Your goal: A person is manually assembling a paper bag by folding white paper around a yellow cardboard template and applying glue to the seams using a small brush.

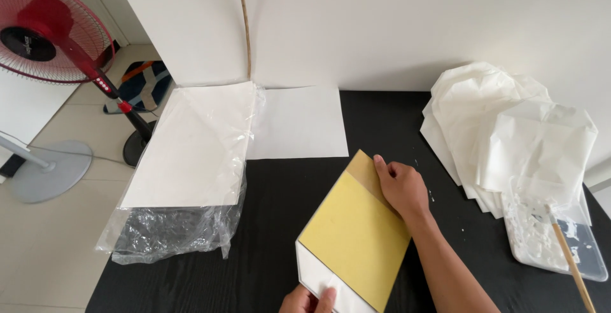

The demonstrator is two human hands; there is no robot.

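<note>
A yellow sheet (355, 233) lies tilted on the black table (273, 198), over a white sheet whose edge shows at its lower left. My right hand (402, 187) presses flat on the yellow sheet's upper right edge, near a tan strip at its top corner. At the bottom edge of the view my left hand (310, 300) pinches the white lower corner of the stack. Only the fingertips of that hand show.
A stack of white paper in clear plastic wrap (191, 160) sits at the table's left. A single white sheet (299, 122) lies beside it. Crumpled white papers (509, 128) pile at the right above a glue tray (550, 243) with a brush. A red fan (48, 27) stands on the floor.
</note>
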